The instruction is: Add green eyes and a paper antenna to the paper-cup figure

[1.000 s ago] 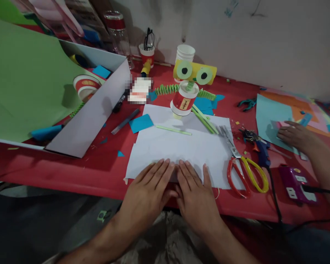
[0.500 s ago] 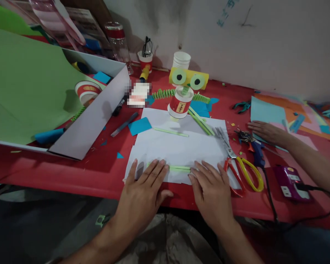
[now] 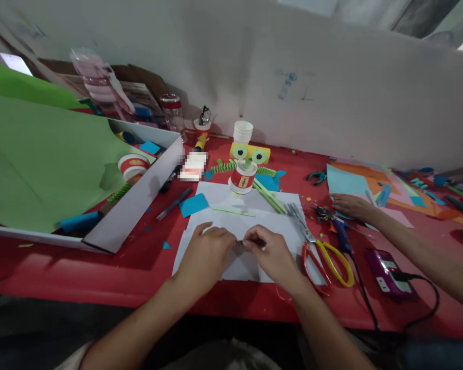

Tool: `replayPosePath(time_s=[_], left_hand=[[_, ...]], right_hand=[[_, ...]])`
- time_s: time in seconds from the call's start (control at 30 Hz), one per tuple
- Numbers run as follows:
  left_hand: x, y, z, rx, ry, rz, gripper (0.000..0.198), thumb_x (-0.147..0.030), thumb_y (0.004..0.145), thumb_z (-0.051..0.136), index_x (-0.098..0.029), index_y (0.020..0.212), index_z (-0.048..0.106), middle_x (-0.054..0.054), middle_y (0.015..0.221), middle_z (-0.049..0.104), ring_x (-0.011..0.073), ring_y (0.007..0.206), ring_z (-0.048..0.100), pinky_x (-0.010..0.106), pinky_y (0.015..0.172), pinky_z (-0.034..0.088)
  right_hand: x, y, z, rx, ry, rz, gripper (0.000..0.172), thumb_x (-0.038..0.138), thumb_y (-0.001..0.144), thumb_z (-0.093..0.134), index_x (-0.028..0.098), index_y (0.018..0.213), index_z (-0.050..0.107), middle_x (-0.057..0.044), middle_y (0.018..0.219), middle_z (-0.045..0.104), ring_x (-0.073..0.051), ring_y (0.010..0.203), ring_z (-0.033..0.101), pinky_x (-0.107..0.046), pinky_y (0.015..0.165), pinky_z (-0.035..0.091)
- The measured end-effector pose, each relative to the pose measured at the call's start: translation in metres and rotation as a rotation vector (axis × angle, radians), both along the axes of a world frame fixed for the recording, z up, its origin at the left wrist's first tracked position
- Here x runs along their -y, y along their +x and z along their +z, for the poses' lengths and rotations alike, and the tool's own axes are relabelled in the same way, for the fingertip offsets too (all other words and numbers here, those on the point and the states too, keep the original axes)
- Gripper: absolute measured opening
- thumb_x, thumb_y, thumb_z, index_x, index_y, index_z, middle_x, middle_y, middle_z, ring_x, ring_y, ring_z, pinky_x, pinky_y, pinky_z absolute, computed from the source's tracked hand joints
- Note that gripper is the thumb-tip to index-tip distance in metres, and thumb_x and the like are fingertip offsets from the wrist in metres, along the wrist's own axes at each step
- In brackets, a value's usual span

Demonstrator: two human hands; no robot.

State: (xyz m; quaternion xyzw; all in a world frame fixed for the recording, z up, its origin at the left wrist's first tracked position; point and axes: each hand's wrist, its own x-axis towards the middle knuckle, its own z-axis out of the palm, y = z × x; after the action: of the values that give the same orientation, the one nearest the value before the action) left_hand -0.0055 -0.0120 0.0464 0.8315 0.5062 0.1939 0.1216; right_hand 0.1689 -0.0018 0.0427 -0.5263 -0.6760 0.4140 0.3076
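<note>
My left hand (image 3: 206,251) and my right hand (image 3: 269,252) are raised a little over the white paper sheet (image 3: 231,218) on the red table (image 3: 100,267). Their fingertips meet in a pinch around a small greenish piece (image 3: 241,242), too small to name for sure. A loose green paper strip (image 3: 233,210) lies on the sheet just beyond my hands. Farther back stands a red and white paper cup (image 3: 241,178) with green folded paper arms, in front of a yellow roll with paper eyes (image 3: 250,153).
Red and yellow scissors (image 3: 319,250) lie right of the sheet, then a blue glue gun (image 3: 342,235) and a purple power strip (image 3: 385,265). Another person's hand (image 3: 353,205) rests on coloured papers at right. A white box with green paper (image 3: 42,159) fills the left.
My hands lifted off the sheet and came together, pinching a small piece between them. The view tilted up and back. The other person's hand slid left.
</note>
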Motion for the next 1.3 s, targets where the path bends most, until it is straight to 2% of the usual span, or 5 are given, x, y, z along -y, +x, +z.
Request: replayPosePath(time_s=[0.23,0.37,0.63,1.0,1.3], left_hand=[[-0.061,0.007,0.003,0.273,-0.246,-0.005,0.022,-0.013,0.08,0.046,-0.019,0.078,0.067,0.004,0.079,0.07,0.0183,0.073,0.062,0.027,0.065,0.042],[-0.071,0.004,-0.003,0.505,-0.429,-0.037,0.015,-0.023,0.076,0.051,-0.019,0.073,0.065,0.0,0.068,0.065,0.016,0.067,0.058,0.025,0.062,0.04],[-0.075,-0.003,0.008,0.685,-0.885,-0.027,0.016,-0.033,0.073,0.061,-0.017,0.074,0.065,-0.002,0.063,0.057,0.0099,0.055,0.046,0.021,0.049,0.031],[-0.063,-0.001,0.006,0.675,-0.504,-0.03,0.018,-0.034,0.078,0.063,-0.018,0.083,0.068,0.002,0.076,0.068,0.0153,0.069,0.059,0.024,0.061,0.045],[-0.059,-0.001,-0.012,0.501,-0.054,-0.042,0.017,-0.026,0.082,0.063,-0.021,0.097,0.069,0.004,0.09,0.072,0.0173,0.083,0.066,0.027,0.072,0.05]], right_hand=[[-0.042,-0.002,-0.013,-0.406,-0.185,-0.09,0.009,0.021,0.072,0.06,0.02,0.08,0.058,0.004,0.066,0.059,-0.012,0.059,0.058,-0.025,0.06,0.045],[-0.038,0.004,-0.018,-0.361,0.075,-0.03,0.026,0.014,0.073,0.061,0.023,0.097,0.06,0.0,0.086,0.065,-0.014,0.077,0.061,-0.027,0.07,0.047],[-0.036,0.006,-0.012,-0.21,0.32,-0.019,0.008,0.017,0.08,0.065,0.022,0.078,0.071,-0.001,0.079,0.07,-0.016,0.076,0.064,-0.028,0.073,0.048],[-0.037,-0.002,-0.019,-0.601,-0.06,-0.167,0.016,0.031,0.066,0.078,0.02,0.072,0.068,0.0,0.072,0.067,-0.014,0.069,0.062,-0.027,0.066,0.051],[-0.036,0.001,-0.015,-0.543,0.027,-0.183,0.004,0.021,0.071,0.074,0.02,0.071,0.07,-0.002,0.074,0.07,-0.015,0.07,0.063,-0.026,0.066,0.051]])
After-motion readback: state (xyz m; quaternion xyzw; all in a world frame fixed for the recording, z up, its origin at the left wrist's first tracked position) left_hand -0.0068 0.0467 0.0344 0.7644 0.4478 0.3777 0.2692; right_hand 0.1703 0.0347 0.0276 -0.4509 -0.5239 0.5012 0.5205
